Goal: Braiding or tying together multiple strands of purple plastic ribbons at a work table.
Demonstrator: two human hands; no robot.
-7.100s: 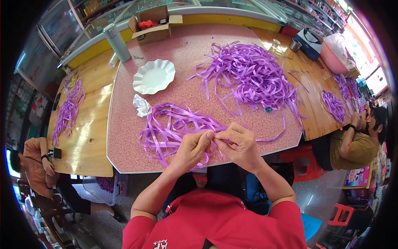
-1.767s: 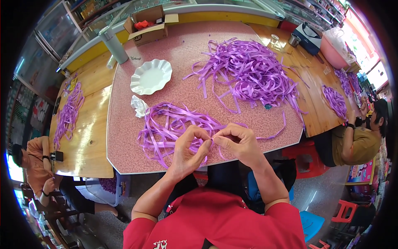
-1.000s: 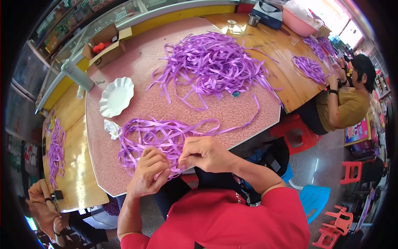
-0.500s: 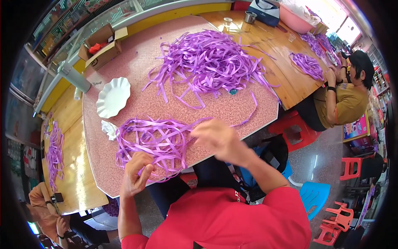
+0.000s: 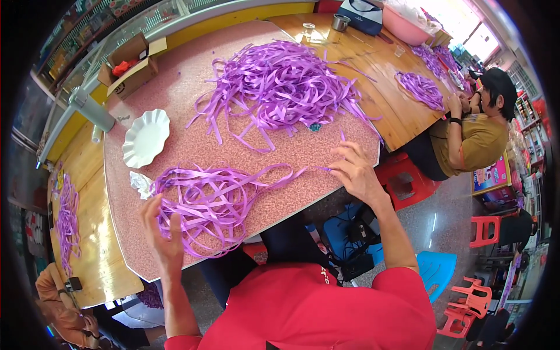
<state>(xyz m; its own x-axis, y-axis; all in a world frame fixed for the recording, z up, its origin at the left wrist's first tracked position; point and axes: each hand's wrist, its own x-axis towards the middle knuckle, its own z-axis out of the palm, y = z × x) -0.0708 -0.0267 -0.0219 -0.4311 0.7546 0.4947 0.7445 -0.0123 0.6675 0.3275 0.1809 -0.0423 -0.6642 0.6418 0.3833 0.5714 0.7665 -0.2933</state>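
Note:
A loose, flattened pile of purple ribbon (image 5: 201, 204) lies in front of me near the table's front edge. By its near left side is my left hand (image 5: 162, 233), open, with fingers and thumb apart and holding nothing. A few strands trail from the pile to the right. Over their far end is my right hand (image 5: 360, 175), fingers bent and spread, thumb beside the ribbon tail (image 5: 319, 168). Part of that tail is hidden under the hand, and its tip shows beyond the fingers. A larger heap of purple ribbon (image 5: 280, 87) sits farther back.
On the pink speckled table (image 5: 192, 134) are a white scalloped dish (image 5: 146, 138), crumpled white paper (image 5: 140, 185), a grey-green bottle (image 5: 92, 109) and an open cardboard box (image 5: 133, 69). A co-worker (image 5: 472, 128) handles ribbon at the right; another person (image 5: 64, 303) sits lower left.
My right hand has swung right, from beside the near pile to the ribbon tail. My left hand has shifted left and its fingers have opened. The view has turned slightly.

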